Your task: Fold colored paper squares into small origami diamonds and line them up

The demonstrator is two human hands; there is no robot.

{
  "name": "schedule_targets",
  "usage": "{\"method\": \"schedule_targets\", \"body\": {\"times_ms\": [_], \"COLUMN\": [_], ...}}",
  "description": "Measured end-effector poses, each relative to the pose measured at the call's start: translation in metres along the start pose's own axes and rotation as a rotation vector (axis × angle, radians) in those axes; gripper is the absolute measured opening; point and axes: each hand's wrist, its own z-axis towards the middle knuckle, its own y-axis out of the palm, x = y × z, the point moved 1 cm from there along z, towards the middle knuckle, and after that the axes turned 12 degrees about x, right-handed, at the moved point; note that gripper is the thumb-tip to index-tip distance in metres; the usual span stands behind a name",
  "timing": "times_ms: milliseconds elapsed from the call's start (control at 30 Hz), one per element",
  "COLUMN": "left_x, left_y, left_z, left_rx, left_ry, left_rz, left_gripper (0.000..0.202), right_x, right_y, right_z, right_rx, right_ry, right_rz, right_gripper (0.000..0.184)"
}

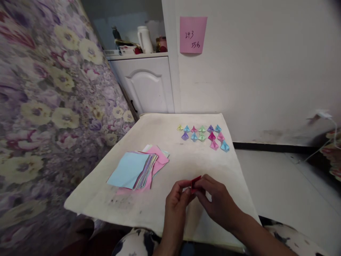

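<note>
Between my two hands is a small folded piece of red paper (195,180), held just above the near part of the table. My left hand (178,198) pinches its left side, with thumb and fingers pressed together. From the right, my right hand (213,192) grips the same paper, and its fingers hide part of the folds. Farther back on the table, several small folded paper shapes in yellow, blue, pink, green and purple stand in rows, among them a blue paper shape (224,146). To the left lies a stack of coloured paper sheets (129,170), light blue on top.
The table (160,131) has a cream cover with dark specks near its front left. A floral curtain (61,117) hangs along the left. Behind stand a white cabinet (149,85) and a wall with a pink note (193,35). A white cable (334,131) runs at the right.
</note>
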Motion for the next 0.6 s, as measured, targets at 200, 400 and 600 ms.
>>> {"method": "schedule_targets", "body": {"times_ms": [200, 400, 600], "left_x": [0.0036, 0.0044, 0.0046], "left_y": [-0.0017, -0.0029, -0.0020], "left_z": [0.0025, 0.0030, 0.0033], "left_rx": [-0.019, 0.000, 0.022], "left_ry": [-0.046, -0.059, -0.044], "left_rz": [-0.028, -0.042, -0.079], "left_gripper": [0.023, 0.023, 0.018], "right_x": [-0.0020, -0.0008, 0.0000], "right_y": [-0.0063, -0.0055, -0.0052], "right_z": [0.0000, -0.0012, -0.0017], "right_rx": [-0.032, -0.024, 0.011], "right_ry": [-0.046, -0.060, -0.120], "right_rz": [0.045, 0.033, 0.034], "right_gripper": [0.011, 0.011, 0.011]}}
